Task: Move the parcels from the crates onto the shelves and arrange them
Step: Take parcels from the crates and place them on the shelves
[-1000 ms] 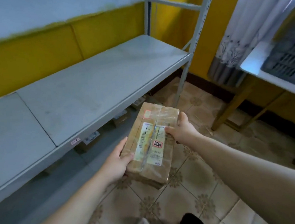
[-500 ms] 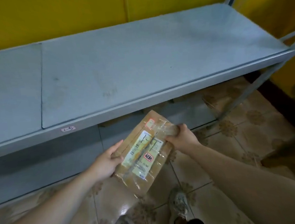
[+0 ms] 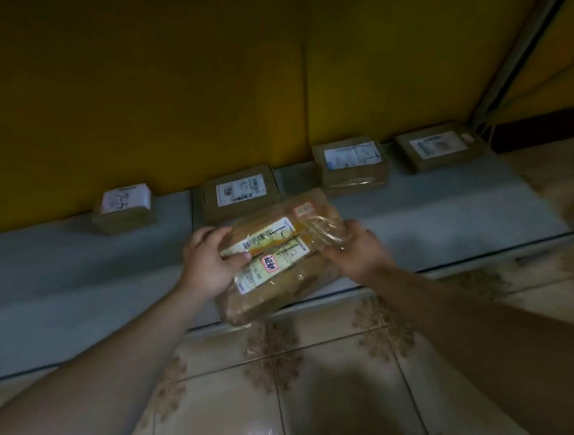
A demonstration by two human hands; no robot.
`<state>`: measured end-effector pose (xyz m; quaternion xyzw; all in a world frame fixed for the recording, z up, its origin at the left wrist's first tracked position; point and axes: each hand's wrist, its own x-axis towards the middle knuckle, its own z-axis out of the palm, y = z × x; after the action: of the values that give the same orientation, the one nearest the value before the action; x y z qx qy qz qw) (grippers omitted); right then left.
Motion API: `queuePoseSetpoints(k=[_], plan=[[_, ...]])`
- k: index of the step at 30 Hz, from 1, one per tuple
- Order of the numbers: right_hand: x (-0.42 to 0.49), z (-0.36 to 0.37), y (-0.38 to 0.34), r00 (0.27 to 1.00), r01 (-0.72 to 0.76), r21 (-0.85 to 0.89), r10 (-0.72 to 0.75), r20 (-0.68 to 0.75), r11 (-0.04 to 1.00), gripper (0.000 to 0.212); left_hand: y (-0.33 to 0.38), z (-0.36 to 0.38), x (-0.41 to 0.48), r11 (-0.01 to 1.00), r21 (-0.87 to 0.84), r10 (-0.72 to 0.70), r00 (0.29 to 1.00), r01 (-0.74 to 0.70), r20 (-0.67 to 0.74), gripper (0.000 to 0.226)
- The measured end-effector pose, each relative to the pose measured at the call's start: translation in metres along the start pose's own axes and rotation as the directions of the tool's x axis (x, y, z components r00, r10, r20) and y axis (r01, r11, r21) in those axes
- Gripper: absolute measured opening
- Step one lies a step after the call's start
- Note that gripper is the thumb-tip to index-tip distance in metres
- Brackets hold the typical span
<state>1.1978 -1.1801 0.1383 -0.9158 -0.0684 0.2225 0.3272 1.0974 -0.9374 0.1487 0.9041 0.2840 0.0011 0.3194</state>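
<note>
Over the front edge of the lowest shelf point(image 3: 77, 275), a tape-wrapped parcel point(image 3: 279, 262) is held label-up, apparently clear of the surface, with the left hand point(image 3: 210, 261) and right hand point(image 3: 357, 249) at opposite ends and their fingers point(image 3: 237, 257) clamped on it. A row of four labelled boxes point(image 3: 242, 191) stands spaced along the back against the yellow wall point(image 3: 165, 89). Judged step: placement; the next move calls for lowering the parcel flat onto bare shelf beside that row, then releasing.
</note>
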Motion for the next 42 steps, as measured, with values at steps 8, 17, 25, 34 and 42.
queuePoseSetpoints(k=[8,17,25,34,42], plan=[[0.054,0.063,0.031,0.978,0.196,0.053,-0.191,-0.088,0.979,0.079,-0.061,0.034,0.072,0.999,-0.014,0.036,0.998,-0.036,-0.054,0.056],[0.084,0.077,0.077,0.978,0.164,-0.035,-0.168,-0.127,0.986,0.055,-0.041,0.063,0.049,0.882,0.467,0.061,0.998,-0.062,0.017,0.092],[0.100,0.089,0.125,0.976,0.211,-0.587,-0.197,0.088,0.782,0.082,-0.053,0.070,0.059,0.838,0.545,0.074,0.996,-0.039,-0.041,0.103],[0.102,0.092,0.128,0.977,0.210,-0.627,-0.183,0.108,0.750,0.083,-0.055,0.063,0.058,0.832,0.551,0.073,0.997,-0.059,-0.004,0.102],[0.022,-0.014,0.029,0.987,0.105,-0.514,-0.026,0.159,0.851,0.082,0.013,-0.002,0.027,0.896,0.441,-0.064,0.966,-0.054,0.250,0.080]])
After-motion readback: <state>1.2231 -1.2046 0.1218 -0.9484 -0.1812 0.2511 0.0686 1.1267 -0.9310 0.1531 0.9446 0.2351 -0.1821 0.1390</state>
